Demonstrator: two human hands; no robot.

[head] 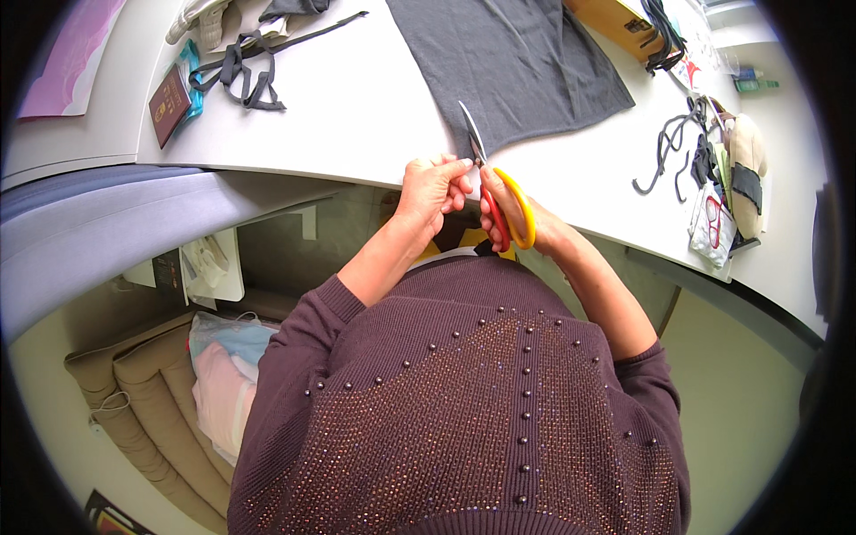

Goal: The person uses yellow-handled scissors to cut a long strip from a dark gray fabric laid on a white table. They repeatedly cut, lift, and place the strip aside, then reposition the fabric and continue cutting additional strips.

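Observation:
My right hand [505, 207] grips a pair of scissors [476, 137] with one yellow and one red handle. The blades point away from me, over the near corner of a dark grey cloth [515, 73] spread on the white table [334, 134]. At that corner, close beside the scissors' pivot, the thumb and fingertips of my left hand [431, 187] are pinched together on the cloth's edge. Its other fingers are curled. The exact bit of cloth between the fingertips is hidden.
Left on the table lie a tangled dark grey fabric strip [247, 73] and a dark red booklet [170, 105]. A brown box [612, 30] stands at the far right. Dark cords [669, 140], red-framed glasses [714, 221] and a beige cushion-like item [747, 160] lie along the right side.

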